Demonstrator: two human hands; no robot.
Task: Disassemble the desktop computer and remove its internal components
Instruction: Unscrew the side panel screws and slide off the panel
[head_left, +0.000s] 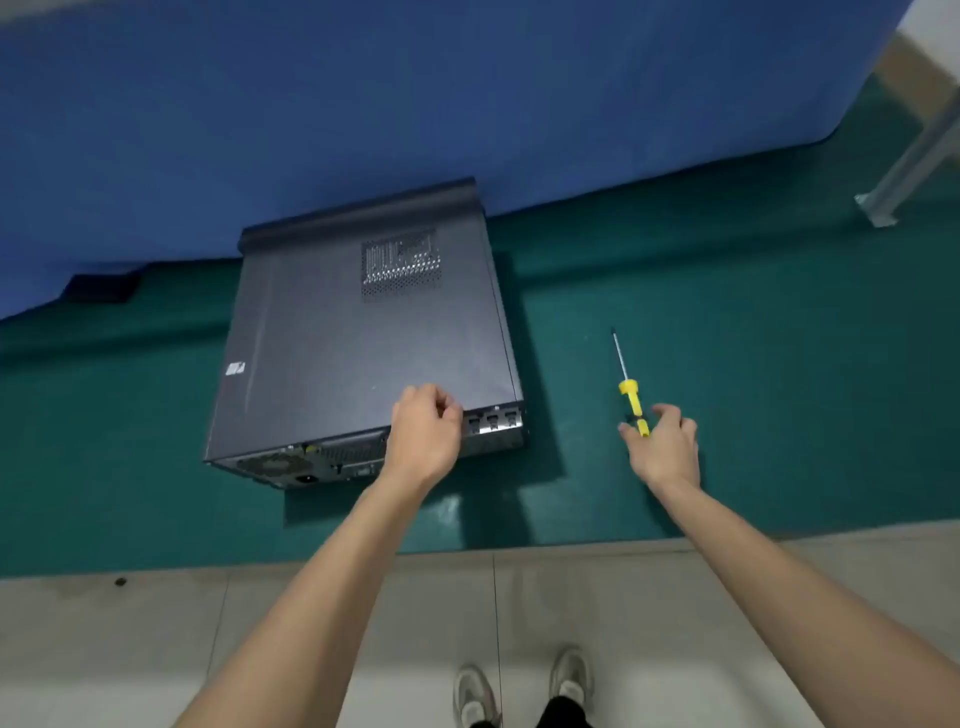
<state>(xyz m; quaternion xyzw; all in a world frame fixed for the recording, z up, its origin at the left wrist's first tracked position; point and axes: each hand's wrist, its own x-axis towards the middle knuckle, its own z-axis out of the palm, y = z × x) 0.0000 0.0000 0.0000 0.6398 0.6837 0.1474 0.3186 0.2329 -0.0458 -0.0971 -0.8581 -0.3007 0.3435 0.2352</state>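
A dark grey desktop computer case (363, 332) lies flat on its side on the green table (727, 312), its closed side panel facing up and its rear ports toward me. My left hand (423, 434) rests on the case's near top edge with fingers curled over it. To the right lies a screwdriver (629, 387) with a yellow handle and a thin metal shaft pointing away from me. My right hand (662, 449) is over the handle's near end, fingers spread and touching it, not closed around it.
A blue partition wall (415, 104) stands right behind the case. A small black object (104, 288) lies at the far left by the wall. A metal table leg (904, 166) shows at the upper right. The table's front edge runs above the tiled floor and my shoes (524, 691).
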